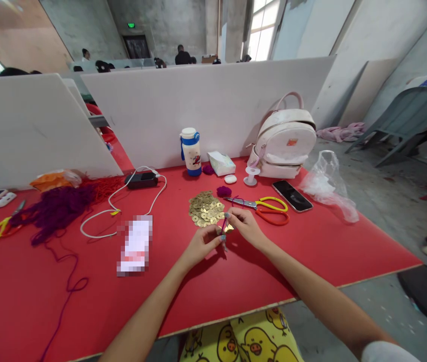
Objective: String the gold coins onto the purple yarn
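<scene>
Yellow duck-print fabric [241, 342] lies over the lap at the surface [311, 256] edge. Above it, the left hand [201, 246] and right hand [247, 226] meet, fingertips pinched on a purple cord [223, 232] with what looks like a brass coin [229, 228] at it, held just over the surface beside the coin pile [206, 208]. Judging by that large pile, most coins remain loose and the work seems early. The cord is thin and short; its knot or threading is too small to tell. Scissors [266, 206] lie near.
</scene>
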Tool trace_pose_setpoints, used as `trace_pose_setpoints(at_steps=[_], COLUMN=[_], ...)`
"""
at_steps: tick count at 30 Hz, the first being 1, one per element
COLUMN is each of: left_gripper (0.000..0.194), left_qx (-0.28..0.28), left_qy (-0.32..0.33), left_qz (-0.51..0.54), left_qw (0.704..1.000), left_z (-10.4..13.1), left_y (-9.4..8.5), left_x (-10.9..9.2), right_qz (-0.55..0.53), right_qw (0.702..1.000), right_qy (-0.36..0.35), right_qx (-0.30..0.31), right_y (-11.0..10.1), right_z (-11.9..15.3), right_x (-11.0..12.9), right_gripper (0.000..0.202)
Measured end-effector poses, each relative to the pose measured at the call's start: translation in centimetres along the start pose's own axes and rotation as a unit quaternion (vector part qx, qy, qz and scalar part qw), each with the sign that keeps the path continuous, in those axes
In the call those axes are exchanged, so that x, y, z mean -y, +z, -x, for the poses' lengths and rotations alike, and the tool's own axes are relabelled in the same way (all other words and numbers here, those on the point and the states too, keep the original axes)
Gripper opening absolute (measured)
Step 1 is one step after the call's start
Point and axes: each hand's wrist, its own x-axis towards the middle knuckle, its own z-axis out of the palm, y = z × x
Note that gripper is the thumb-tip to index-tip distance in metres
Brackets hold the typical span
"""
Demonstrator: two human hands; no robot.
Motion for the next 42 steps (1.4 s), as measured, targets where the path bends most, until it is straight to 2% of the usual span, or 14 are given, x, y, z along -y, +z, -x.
trace_pose_setpoints(at_steps=[2,6,8,13,16,22,28,32,36,42], left_gripper=[0.027,0.038,0.034,0.038,0.040,0.041,0.045,0.038,0.039,0.039], left_qx=[-0.007,-0.043,-0.051,0.003,0.017,0.042,-0.022,-0.033,-0.013,0.004], left_qy=[-0.006,-0.008,-0.009,-0.035,-0.052,-0.055,-0.054,-0.072,-0.070,-0.069], left_qz=[0.005,-0.011,-0.028,-0.025,-0.015,0.099,0.230,0.270,0.302,0.296], left_qw=[1.000,0.999,0.998,0.999,0.998,0.993,0.972,0.959,0.951,0.953], left_z=[0.0,0.0,0.1,0.2,0.3,0.1,-0.4,-0.5,-0.6,-0.7], left_y=[0.0,0.1,0.1,0.0,0.0,0.0,-0.5,-0.8,-1.0,-0.9], left_x=[0.0,-0.1,-0.2,-0.1,0.1,0.4,0.1,0.1,0.5,0.7], right_qz=[0.012,0.024,0.032,0.050,0.043,0.037,0.036,0.000,-0.009,-0.012], right_qw=[1.000,1.000,0.999,0.997,0.998,0.999,0.999,1.000,0.999,0.998], right_qy=[-0.008,-0.009,-0.012,-0.018,-0.012,-0.005,-0.008,0.014,0.028,0.023], right_qx=[0.000,-0.018,-0.034,-0.051,-0.043,-0.006,-0.011,-0.026,-0.039,-0.065], right_y=[0.0,0.0,-0.1,-0.2,-0.1,0.0,0.1,0.1,0.2,-0.1], right_z=[0.0,0.0,-0.1,-0.2,-0.2,-0.1,-0.1,-0.3,-0.4,-0.6], right_x=[0.0,0.1,0.0,-0.3,-0.5,-0.5,-0.5,-0.6,-0.4,-0.4], right_gripper=[0.044,0.043,0.044,0.047,0.048,0.047,0.047,0.047,0.051,0.054])
